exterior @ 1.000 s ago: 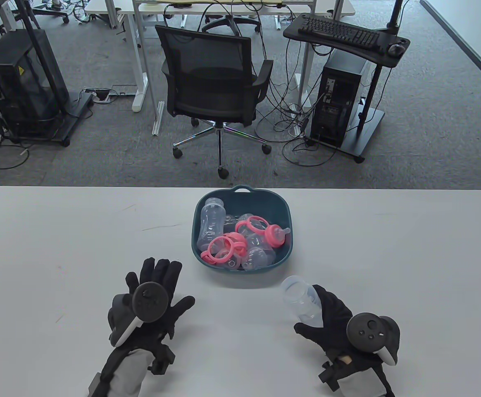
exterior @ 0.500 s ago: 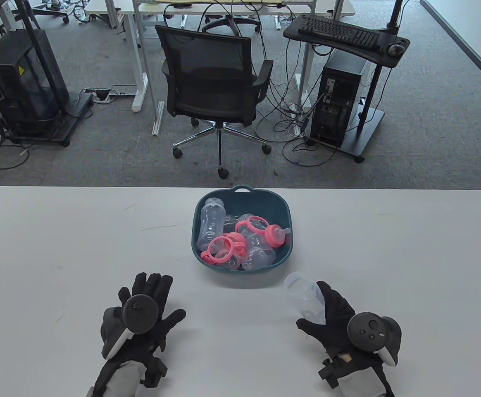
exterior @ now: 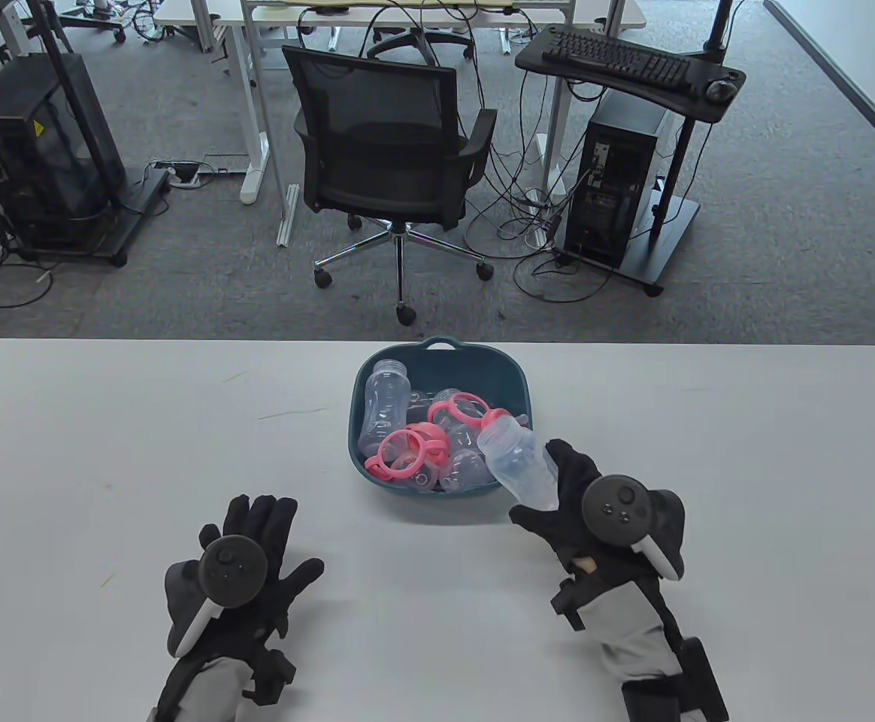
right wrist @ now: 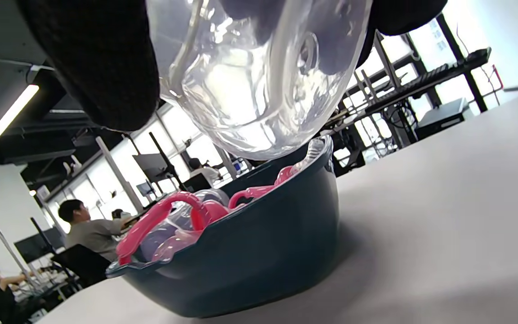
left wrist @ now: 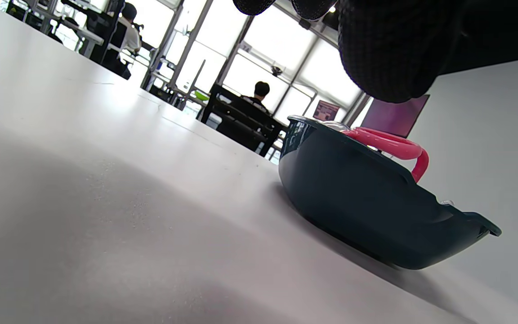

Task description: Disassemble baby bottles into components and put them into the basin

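Right hand (exterior: 569, 500) carried clear bottle (exterior: 516, 466) over basin (exterior: 437, 353), gripping it, left hand (exterior: 246, 553) flat

I hold a clear, capless bottle (exterior: 516, 466) in my right hand (exterior: 588, 511), tilted, its open neck over the near right rim of the dark teal basin (exterior: 437, 492). Inside the basin lie more clear bottles (exterior: 383, 406), pink handle rings (exterior: 407, 449) and a pink collar with its teat (exterior: 499, 427).
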The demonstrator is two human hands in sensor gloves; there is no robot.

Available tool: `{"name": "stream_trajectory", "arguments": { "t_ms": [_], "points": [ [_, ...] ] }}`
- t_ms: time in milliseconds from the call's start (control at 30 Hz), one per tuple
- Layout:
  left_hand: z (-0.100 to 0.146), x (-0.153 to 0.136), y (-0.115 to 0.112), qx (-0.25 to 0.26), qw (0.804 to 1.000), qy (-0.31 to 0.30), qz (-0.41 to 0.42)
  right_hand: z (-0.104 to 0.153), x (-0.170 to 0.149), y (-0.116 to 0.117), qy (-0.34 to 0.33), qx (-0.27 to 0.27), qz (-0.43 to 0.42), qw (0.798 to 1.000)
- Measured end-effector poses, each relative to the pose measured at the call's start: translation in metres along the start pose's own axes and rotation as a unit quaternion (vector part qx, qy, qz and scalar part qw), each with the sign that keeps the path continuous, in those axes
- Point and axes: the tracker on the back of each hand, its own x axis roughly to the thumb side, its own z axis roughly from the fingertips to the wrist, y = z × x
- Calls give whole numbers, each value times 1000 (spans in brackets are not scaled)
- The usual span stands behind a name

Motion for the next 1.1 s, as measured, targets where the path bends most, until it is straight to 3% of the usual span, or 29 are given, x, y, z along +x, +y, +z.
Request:
{"name": "stream_trajectory", "arguments": {
  "t_ms": [300,533,900,1100],
  "points": [
    [0,0,0,-5,1000,4,-1,-85,32,-2,34,19,139,990],
    [0,-1,0,-8,1000,8,3,-134,59,27,33,60,251,966],
    [2,1,3,-6,1000,3,2,-167,65,68,33,90,369,925],
    [2,1,2,-7,1000,2,-3,-175,59,80,33,82,370,925]
  ]
}}
